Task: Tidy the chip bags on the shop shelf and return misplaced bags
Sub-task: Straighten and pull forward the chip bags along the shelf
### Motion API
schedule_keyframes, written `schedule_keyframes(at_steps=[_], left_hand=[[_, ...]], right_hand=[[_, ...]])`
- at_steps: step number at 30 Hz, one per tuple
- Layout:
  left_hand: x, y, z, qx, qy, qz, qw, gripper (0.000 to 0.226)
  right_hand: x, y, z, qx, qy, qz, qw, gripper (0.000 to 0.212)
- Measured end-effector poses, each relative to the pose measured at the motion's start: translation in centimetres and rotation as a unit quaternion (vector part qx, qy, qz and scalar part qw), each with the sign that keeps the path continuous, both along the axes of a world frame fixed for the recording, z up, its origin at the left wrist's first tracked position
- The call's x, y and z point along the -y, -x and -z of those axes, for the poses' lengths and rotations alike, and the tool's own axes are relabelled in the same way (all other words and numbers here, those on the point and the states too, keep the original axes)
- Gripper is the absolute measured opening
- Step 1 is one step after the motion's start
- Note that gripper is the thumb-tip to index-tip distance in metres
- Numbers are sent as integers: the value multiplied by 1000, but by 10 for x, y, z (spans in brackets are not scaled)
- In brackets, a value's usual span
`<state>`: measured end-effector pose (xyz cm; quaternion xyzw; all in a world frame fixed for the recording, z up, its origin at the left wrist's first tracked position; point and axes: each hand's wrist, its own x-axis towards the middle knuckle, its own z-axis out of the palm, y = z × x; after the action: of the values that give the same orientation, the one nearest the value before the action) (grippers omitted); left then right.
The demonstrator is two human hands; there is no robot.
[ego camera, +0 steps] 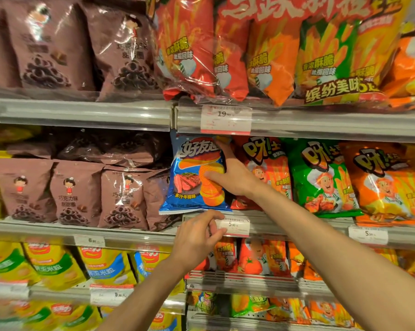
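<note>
The blue chip bag (pixel 197 174) is standing upright at the front edge of the middle shelf (pixel 297 220), at the left end of a row of red, green and orange fry bags (pixel 321 177), and its brown neighbours (pixel 123 197) are sitting just to its left. It is looking like the misplaced one, since nothing else on that shelf is matching it.

The right hand (pixel 232 177) is gripping the bag's right side, thumb lying across the front over the printed chips and fingers reaching up behind the top right corner. The left hand (pixel 199 237) is hovering just under the bag's bottom seam, fingers loosely curled and holding nothing, close to the price tag (pixel 234 225) on the shelf's front rail.

The bag is likely weighing very little: puffed with air, glossy foil that is probably slipping under a light pinch, and chips inside that are liable to break under a squeeze. Taking it by the crimped top or bottom seam, or cradling it under the bottom edge with the free hand, is looking safer than pressing on the belly
</note>
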<state>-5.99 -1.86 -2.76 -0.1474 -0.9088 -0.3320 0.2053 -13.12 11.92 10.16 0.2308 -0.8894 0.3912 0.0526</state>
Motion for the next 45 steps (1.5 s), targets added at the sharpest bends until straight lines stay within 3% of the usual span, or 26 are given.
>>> schedule_keyframes(at_steps=[2,6,9,14,19,21,26,29,32,37,45], left_hand=[[0,-1,-2,2,2,-2,1000,23],[0,-1,-3,6,5,-3,1000,23],[0,-1,-2,5,6,-4,1000,23],[-1,-1,-3,7,-4,-1,1000,22],[-1,-3,-5,9,2,0,1000,23],[-1,-4,-5,9,7,0,1000,23],[-2,-7,-6,-1,37,-10,999,26],[-2,-8,-9,-3,70,-12,997,29],[-1,-7,-13,-7,103,-7,995,33],[0,0,-19,-11,124,1,992,32],[-1,0,-18,-29,121,5,992,32]], right_hand=[[0,1,4,-4,17,-1,1000,55],[3,6,7,-70,54,15,996,86],[3,13,11,-109,20,53,992,86],[-3,8,15,-83,-16,45,995,91],[-1,4,20,-65,-92,68,991,62],[-1,2,18,-63,-106,75,990,61],[-9,-13,8,-126,-85,62,987,82],[-32,-23,5,-190,-126,90,970,69],[-69,-29,4,-232,-99,134,958,56],[-109,-30,14,-147,-142,190,960,60],[-71,-31,52,-169,-211,200,942,71]])
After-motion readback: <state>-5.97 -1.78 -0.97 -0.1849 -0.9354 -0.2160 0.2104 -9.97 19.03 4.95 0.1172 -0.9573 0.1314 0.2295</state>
